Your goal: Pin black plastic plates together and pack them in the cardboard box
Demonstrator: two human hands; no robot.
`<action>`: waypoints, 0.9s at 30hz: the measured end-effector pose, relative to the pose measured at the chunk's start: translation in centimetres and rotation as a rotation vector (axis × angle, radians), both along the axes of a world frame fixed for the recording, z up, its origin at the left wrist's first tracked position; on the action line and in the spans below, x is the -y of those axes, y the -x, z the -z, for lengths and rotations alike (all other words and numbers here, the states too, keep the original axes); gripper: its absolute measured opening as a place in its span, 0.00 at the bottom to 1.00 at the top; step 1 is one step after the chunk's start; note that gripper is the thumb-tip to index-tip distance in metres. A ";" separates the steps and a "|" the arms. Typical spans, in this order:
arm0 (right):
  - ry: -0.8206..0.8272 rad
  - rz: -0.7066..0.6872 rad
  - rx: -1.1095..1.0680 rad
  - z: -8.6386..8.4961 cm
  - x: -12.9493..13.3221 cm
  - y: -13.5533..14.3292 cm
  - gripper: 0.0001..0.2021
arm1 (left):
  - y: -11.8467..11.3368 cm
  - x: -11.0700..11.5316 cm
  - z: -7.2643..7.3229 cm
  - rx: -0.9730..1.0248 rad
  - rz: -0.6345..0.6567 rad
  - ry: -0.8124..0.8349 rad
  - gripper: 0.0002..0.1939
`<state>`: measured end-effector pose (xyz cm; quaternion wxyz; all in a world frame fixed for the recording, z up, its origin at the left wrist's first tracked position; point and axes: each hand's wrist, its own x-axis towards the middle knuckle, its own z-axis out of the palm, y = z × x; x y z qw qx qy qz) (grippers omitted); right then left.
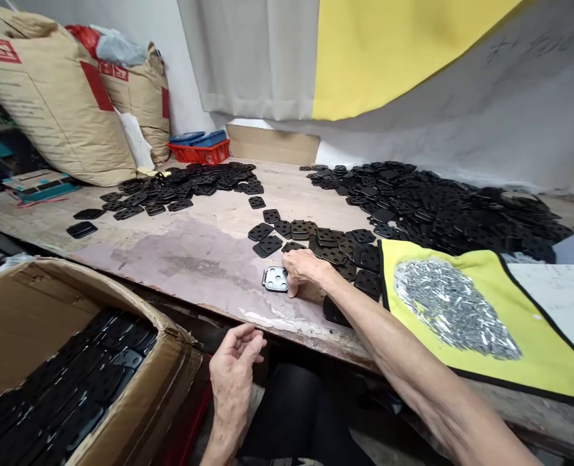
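My right hand reaches over the table, fingers closed on the right edge of a small squarish plate. The plate has several round spots and shines silvery in the light; a narrow hinge-like strip runs along its left edge. Just beyond my right hand lie several similar black plates, loosely overlapping. My left hand hovers in front of the table edge, apart from the plate. Its fingers are loosely curled, with a gap beside the thumb, and nothing shows in them.
A yellow cloth on the right bears a heap of small metal pins. Large piles of black plates lie behind. An open cardboard box of black plates stands at lower left. Paper sacks and a red basket stand at back left.
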<state>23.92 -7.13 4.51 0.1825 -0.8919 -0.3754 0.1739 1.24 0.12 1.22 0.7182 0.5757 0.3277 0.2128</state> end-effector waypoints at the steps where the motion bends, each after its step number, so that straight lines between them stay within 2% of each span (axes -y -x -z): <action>1: -0.029 0.040 -0.029 -0.2 0.4 0.2 0.11 | -0.2 0.0 0.1 0.012 -0.002 0.015 0.20; 5: -0.243 0.245 -0.169 -0.7 2.8 3.4 0.15 | -1.0 0.0 0.3 0.037 -0.049 0.012 0.23; 7: -0.376 0.354 -0.254 -0.5 4.1 6.6 0.12 | -1.2 0.3 0.1 0.059 -0.085 0.002 0.25; 9: -0.494 0.429 -0.338 -0.1 5.1 10.7 0.08 | -1.3 0.9 -0.6 0.123 -0.086 0.064 0.25; 12: -0.767 0.567 -0.572 0.7 6.3 16.4 0.10 | -1.1 2.8 -1.7 0.200 0.094 0.328 0.17; 14: -0.937 0.679 -0.706 1.2 7.1 18.8 0.13 | -0.8 4.3 -2.4 0.178 0.232 0.516 0.12; 17: -0.959 0.756 -0.722 1.7 8.6 20.1 0.14 | -0.4 5.7 -2.9 0.099 0.266 0.741 0.09; 21: -0.992 0.783 -0.753 2.4 9.8 19.7 0.15 | -0.6 6.0 -2.9 0.083 0.306 0.959 0.14; 24: -1.044 0.795 -0.752 2.7 9.7 19.5 0.15 | -1.6 5.8 -3.0 0.097 0.381 0.974 0.20; 25: -1.024 0.779 -0.756 2.6 9.7 19.4 0.15 | -1.9 5.8 -3.0 0.080 0.396 0.942 0.19; 27: -0.882 0.709 -0.749 1.9 10.7 18.8 0.13 | -2.5 5.8 -2.9 0.046 0.409 0.853 0.14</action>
